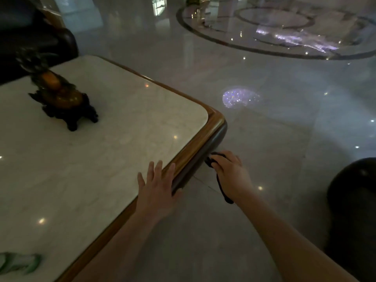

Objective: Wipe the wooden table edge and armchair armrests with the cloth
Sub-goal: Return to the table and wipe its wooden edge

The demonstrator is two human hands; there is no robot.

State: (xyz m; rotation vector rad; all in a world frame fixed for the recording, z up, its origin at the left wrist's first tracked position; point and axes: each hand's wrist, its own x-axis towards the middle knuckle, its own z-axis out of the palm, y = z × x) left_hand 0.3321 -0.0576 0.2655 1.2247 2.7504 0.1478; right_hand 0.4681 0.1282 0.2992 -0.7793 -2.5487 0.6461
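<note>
A marble-topped table has a wooden edge [205, 135] that runs from the near left to a rounded corner at centre right. My right hand [230, 171] is shut on a dark cloth [211, 158] and presses it against the dark side of the edge just below that corner. A strip of the cloth hangs down under my wrist. My left hand [157, 190] lies flat with its fingers spread, over the marble and the wooden rim a little nearer to me. A dark armchair [38, 39] stands beyond the table at the far left.
A dark carved ornament [65, 98] with an amber middle stands on the marble top at the left. A green and white object [18, 263] lies at the near left corner. Another dark rounded seat [354, 200] is at the right. Glossy marble floor [264, 129] spreads beyond.
</note>
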